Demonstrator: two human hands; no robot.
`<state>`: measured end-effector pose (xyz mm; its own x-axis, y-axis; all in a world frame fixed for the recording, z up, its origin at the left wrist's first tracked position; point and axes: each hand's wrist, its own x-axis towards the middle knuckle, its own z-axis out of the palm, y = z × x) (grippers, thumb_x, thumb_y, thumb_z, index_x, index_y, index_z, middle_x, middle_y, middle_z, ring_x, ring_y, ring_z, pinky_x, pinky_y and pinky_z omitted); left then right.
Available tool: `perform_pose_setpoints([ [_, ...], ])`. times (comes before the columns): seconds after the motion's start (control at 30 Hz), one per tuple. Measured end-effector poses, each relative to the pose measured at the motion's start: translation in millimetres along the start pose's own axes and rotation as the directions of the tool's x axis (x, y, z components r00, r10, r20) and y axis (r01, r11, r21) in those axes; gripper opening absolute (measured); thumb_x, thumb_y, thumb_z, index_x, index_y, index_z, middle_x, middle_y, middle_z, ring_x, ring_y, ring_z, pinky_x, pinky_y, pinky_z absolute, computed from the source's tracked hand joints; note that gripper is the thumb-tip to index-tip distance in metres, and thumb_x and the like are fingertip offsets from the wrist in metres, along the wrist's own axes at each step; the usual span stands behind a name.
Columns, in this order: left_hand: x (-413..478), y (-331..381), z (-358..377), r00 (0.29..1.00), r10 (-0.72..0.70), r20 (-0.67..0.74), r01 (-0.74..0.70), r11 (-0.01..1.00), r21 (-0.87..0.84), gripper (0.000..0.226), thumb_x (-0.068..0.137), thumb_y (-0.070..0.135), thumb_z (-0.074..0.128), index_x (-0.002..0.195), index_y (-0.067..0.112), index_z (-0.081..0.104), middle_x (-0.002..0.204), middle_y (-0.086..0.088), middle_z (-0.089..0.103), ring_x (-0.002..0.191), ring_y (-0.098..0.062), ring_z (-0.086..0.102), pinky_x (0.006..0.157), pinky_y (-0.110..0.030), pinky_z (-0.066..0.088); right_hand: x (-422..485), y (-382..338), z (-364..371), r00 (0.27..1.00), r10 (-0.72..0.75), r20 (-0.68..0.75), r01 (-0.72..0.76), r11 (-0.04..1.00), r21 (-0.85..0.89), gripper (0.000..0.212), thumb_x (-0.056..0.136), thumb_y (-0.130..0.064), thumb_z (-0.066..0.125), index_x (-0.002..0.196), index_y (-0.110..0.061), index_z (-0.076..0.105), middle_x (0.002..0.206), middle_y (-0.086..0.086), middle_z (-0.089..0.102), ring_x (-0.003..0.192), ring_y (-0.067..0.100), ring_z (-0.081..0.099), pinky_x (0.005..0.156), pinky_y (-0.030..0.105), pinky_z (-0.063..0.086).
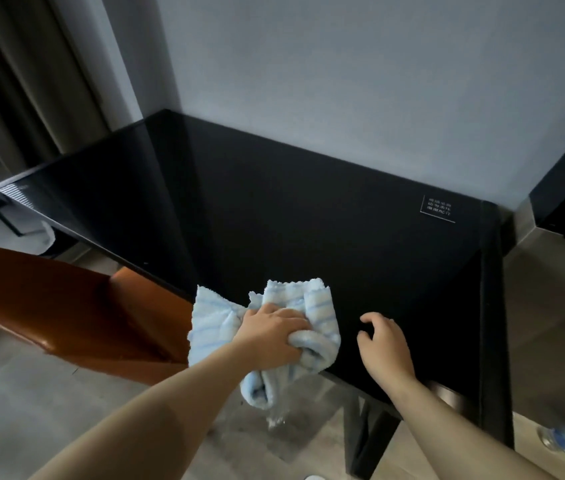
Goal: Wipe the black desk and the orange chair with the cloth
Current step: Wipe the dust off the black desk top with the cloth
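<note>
Desk step: left hand [272, 332] grips the bunched cloth [309, 327] at the black desk [274, 209] near edge; right hand [383, 344] loosely curled, holding nothing. Next: sweep toward the wall; orange chair [66, 306] likely unwiped.

**COLOUR AND PATTERN REFERENCE**

You are looking at a desk [274, 209] that is showing glossy black, with a small label [437, 208] printed in white. The chair [66, 299] is showing orange-brown. The cloth [315, 306] is showing pale blue with darker blue stripes. The wall [343, 81] is reading pale grey, the curtain [14, 81] grey-brown, the floor [31, 393] light wood grain.
</note>
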<state>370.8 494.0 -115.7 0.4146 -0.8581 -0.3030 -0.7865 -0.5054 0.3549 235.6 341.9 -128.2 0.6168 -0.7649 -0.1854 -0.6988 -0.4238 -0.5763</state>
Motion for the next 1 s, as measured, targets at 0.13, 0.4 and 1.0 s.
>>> perform_pose_setpoints([
  [0.13,-27,2,5,0.997,0.034,0.070,-0.042,0.993,0.109,0.037,0.083,0.036,0.048,0.119,0.047,0.044,0.138,0.022,0.035,0.124,-0.021,0.027,0.091,-0.046,0.033,-39,-8,12,0.999,0.023,-0.023,-0.022,0.998,0.053,0.032,0.093,-0.017,0.051,0.124,-0.021,0.053,0.128,-0.002,0.053,0.119,0.016,0.049,0.096,0.030,0.043],
  [0.4,-51,-11,4,0.993,0.020,-0.113,-0.022,1.000,-0.009,0.042,0.081,0.031,0.053,0.120,0.044,0.047,0.135,0.016,0.039,0.124,-0.021,0.032,0.092,-0.042,0.032,-91,-20,29,0.995,-0.055,-0.079,0.064,0.991,0.119,0.027,0.093,-0.021,0.052,0.119,-0.025,0.056,0.122,-0.007,0.056,0.116,0.012,0.050,0.096,0.031,0.045],
  [1.0,9,67,-36,0.957,-0.273,-0.094,0.095,0.603,-0.792,0.044,0.094,0.052,0.040,0.128,0.027,0.051,0.119,0.010,0.058,0.113,-0.013,0.054,0.091,-0.030,0.046,-10,-28,-55,0.923,0.038,-0.384,0.109,0.929,0.353,0.048,0.079,-0.033,0.064,0.121,-0.042,0.042,0.124,-0.005,0.050,0.109,0.021,0.055,0.078,0.031,0.048],
])
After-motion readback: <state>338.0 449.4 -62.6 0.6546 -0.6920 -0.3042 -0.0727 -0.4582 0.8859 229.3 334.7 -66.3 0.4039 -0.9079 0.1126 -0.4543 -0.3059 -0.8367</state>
